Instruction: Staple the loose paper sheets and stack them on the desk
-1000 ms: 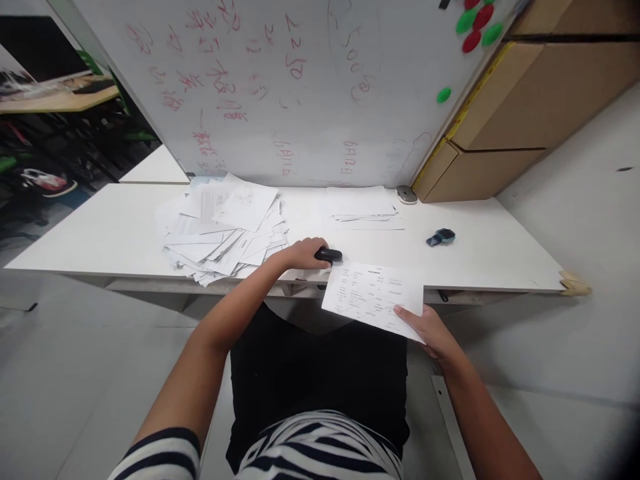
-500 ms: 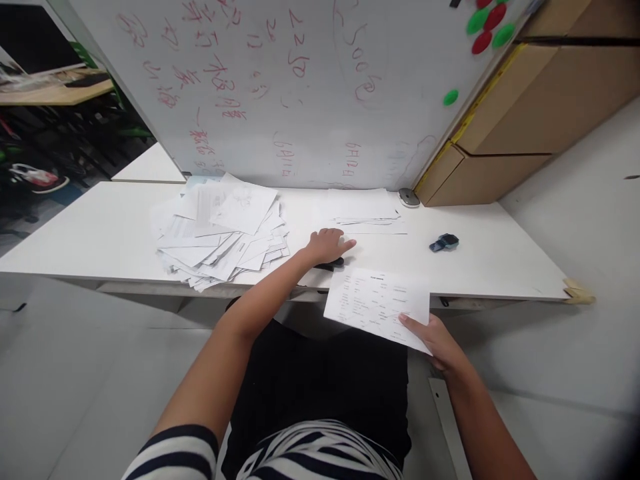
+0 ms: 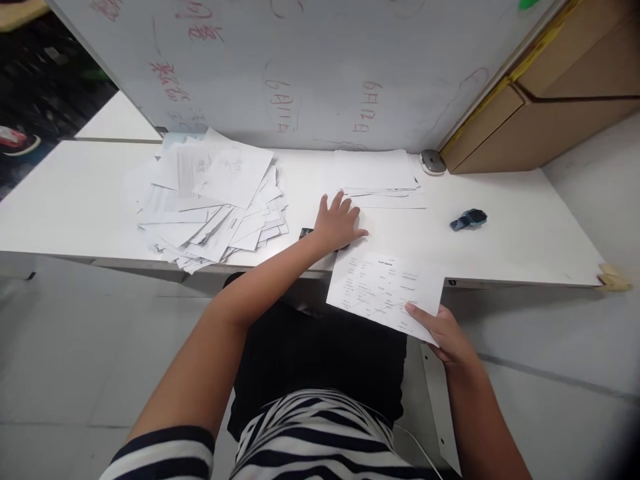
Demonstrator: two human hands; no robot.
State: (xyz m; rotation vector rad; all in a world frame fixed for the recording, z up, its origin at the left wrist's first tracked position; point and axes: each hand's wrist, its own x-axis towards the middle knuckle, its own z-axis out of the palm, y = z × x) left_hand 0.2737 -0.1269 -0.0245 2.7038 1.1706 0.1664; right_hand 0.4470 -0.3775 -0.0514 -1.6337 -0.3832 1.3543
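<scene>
Across the white desk, a sheet of paper in the right hand

Far left on the desk lies a messy pile of papers; next comes the left hand, its fingers spread apart, above a black thing that is mostly hidden, so I cannot tell if they touch; just behind its fingertips is a neater stack of papers; in front, the printed sheet of paper sticks out past the desk's near edge; the right hand pinches it at the near right corner, thumb on top; the two hands are apart; a round gray thing sits by the brown boxes; a blue watch lies near it.
</scene>
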